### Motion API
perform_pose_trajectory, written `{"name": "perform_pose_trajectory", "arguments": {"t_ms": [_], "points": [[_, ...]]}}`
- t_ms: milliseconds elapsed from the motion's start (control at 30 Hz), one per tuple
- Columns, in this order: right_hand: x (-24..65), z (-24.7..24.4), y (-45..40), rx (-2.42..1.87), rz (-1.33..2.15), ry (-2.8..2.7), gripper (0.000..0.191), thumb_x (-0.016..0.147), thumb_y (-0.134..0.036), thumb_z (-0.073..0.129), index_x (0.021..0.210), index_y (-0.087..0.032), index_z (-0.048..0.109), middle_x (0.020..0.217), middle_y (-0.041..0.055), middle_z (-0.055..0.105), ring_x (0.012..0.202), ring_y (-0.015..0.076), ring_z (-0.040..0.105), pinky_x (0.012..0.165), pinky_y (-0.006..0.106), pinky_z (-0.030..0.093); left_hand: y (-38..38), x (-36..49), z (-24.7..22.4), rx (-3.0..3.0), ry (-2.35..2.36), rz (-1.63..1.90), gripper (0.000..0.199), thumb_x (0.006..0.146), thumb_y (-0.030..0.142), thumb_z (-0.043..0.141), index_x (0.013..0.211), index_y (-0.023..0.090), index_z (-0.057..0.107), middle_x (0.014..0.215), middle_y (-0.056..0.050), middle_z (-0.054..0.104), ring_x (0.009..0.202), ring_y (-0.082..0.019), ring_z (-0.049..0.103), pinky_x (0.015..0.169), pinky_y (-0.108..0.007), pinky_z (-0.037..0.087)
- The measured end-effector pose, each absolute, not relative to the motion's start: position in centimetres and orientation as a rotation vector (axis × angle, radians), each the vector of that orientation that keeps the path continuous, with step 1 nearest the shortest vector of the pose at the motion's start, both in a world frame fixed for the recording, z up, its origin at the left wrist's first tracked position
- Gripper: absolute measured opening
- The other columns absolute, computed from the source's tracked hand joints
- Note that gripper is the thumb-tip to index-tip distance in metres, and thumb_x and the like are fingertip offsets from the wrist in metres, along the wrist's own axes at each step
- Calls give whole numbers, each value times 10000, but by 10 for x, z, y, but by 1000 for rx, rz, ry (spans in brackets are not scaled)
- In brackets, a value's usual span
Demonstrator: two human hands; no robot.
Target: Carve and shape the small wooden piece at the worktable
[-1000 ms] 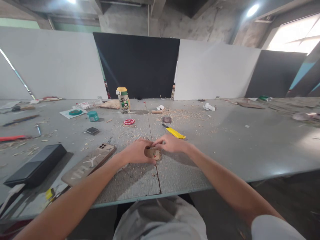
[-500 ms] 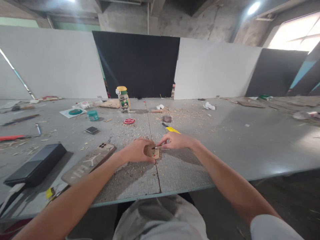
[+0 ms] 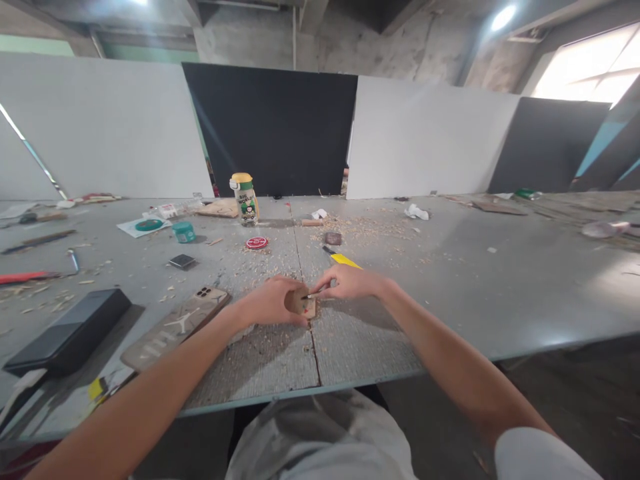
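On the table near its front edge lies a small flat piece of wood (image 3: 311, 310) with a red and a green mark on it. My left hand (image 3: 273, 301) curves around its left side, thumb in front and fingers behind, gripping it. My right hand (image 3: 343, 281) pinches a thin paintbrush-like tool (image 3: 313, 295), whose dark tip points left over the wood. Whether the tip touches the surface is too small to tell. Just beyond my right hand lies a yellow utility knife (image 3: 345, 261). Wood shavings are scattered around both hands.
A phone (image 3: 175, 330) and a black power bank (image 3: 70, 330) lie left of my left arm. Farther back are a bottle with a yellow lid (image 3: 245, 199), a red round tin (image 3: 257, 243), a teal jar (image 3: 183, 232) and a brown block (image 3: 333, 238). Upright panels (image 3: 273, 130) line the back.
The view has shifted very slightly. Both hands keep nearly the same pose at the wood, with the thin tool's tip still over it.
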State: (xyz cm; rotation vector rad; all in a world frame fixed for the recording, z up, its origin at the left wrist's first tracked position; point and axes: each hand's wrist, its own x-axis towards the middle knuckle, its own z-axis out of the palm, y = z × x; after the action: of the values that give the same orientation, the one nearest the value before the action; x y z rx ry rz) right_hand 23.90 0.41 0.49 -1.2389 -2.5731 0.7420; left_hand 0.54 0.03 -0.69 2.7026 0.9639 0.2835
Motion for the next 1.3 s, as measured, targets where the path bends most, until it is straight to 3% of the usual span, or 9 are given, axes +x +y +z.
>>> {"name": "perform_pose_trajectory", "arguments": {"t_ms": [167, 400, 667, 833, 1000, 1100, 1300], "points": [[245, 13, 1, -1358, 732, -2545, 307, 847, -301, 627, 1108, -202, 756, 903, 55, 736, 727, 155, 573, 654, 260, 400, 1, 2, -9, 2660, 1015, 279, 673, 654, 621, 732, 1183, 218, 629, 1171, -95, 665, 1090, -312, 587, 858, -348, 406], [219, -7, 0, -1179, 704, -2504, 293, 871, -281, 608, 1123, -235, 750, 958, 43, 755, 813, 173, 625, 716, 263, 427, -4, 8, -5, 2677, 1010, 294, 459, 646, 556, 763, 908, 195, 654, 859, -41, 671, 852, -250, 613, 696, -296, 377], [229, -2, 3, -1203, 693, -2566, 291, 857, -297, 624, 1113, -254, 756, 1021, 51, 744, 876, 184, 627, 750, 262, 432, -3, 4, -7, 2655, 999, 321, 505, 637, 615, 752, 925, 215, 643, 891, -33, 660, 891, -255, 595, 704, -298, 367], [242, 0, 9, -1249, 699, -2582, 320, 841, -343, 628, 1111, -230, 757, 1006, 57, 743, 844, 180, 626, 725, 260, 434, -3, 3, -7, 2673, 959, 320, 502, 653, 558, 761, 1015, 229, 650, 938, -27, 664, 922, -247, 591, 742, -299, 371], [226, -10, 5, -1207, 650, -2536, 310, 850, -308, 605, 1110, -235, 757, 889, 52, 755, 723, 156, 605, 647, 254, 402, -1, 5, -9, 2684, 971, 339, 465, 650, 596, 751, 813, 186, 605, 726, 10, 580, 717, -173, 536, 626, -262, 313], [221, -12, 3, -1207, 635, -2517, 311, 856, -322, 602, 1108, -227, 758, 889, 58, 758, 724, 158, 603, 656, 258, 400, 0, 6, -10, 2667, 955, 325, 467, 649, 594, 752, 807, 181, 601, 686, 22, 558, 652, -150, 504, 598, -255, 297], [230, -2, 3, -1216, 704, -2565, 325, 844, -267, 594, 1126, -230, 751, 919, 39, 759, 759, 159, 614, 658, 249, 409, -1, 2, -6, 2691, 970, 283, 444, 666, 553, 742, 923, 202, 651, 848, -31, 656, 819, -220, 589, 708, -282, 360]]}}
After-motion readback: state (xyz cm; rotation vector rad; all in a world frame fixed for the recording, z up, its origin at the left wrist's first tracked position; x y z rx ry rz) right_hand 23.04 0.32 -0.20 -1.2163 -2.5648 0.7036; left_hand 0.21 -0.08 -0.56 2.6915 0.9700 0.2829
